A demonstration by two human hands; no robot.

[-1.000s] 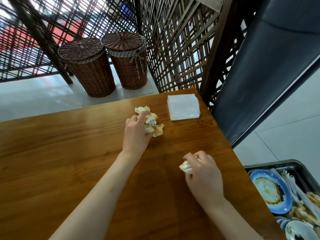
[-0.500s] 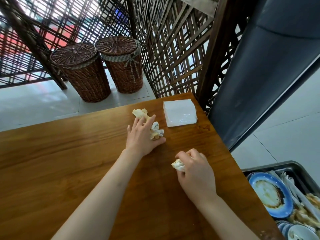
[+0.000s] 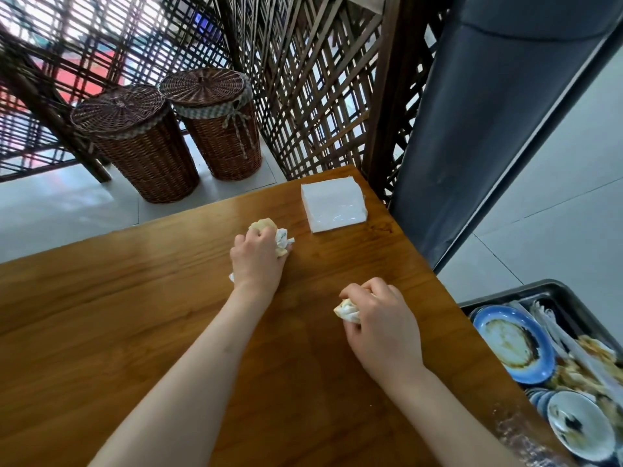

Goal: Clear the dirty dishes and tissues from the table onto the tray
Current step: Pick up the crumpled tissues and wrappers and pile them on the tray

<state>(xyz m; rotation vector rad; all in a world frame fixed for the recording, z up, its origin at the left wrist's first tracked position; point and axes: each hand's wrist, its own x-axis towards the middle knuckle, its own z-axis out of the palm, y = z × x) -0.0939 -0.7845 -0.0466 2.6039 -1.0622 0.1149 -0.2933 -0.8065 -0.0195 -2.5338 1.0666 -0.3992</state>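
Observation:
On the wooden table (image 3: 101, 332), my left hand (image 3: 258, 261) grips a bunch of stained, crumpled tissues (image 3: 281, 237); bits of tissue stick out past the knuckles and by the wrist. My right hand (image 3: 381, 325) holds another crumpled, stained tissue (image 3: 347, 310) just above the table, nearer the right edge. The dark tray (image 3: 505, 294) stands beyond the table's right edge at the lower right. It holds a dirty blue-rimmed plate (image 3: 514, 343), a dirty white bowl (image 3: 580, 426), used tissues and white utensils.
A pack of clean white napkins (image 3: 333, 203) lies at the table's far right corner. Two lidded wicker baskets (image 3: 141, 143) stand on the floor beyond the table. A wooden lattice screen (image 3: 320, 96) and a grey panel (image 3: 488, 112) rise at the right.
My left hand has closed from spread fingers over the loose tissues into a fist gathering them. My right hand has kept its tissue and stayed in place.

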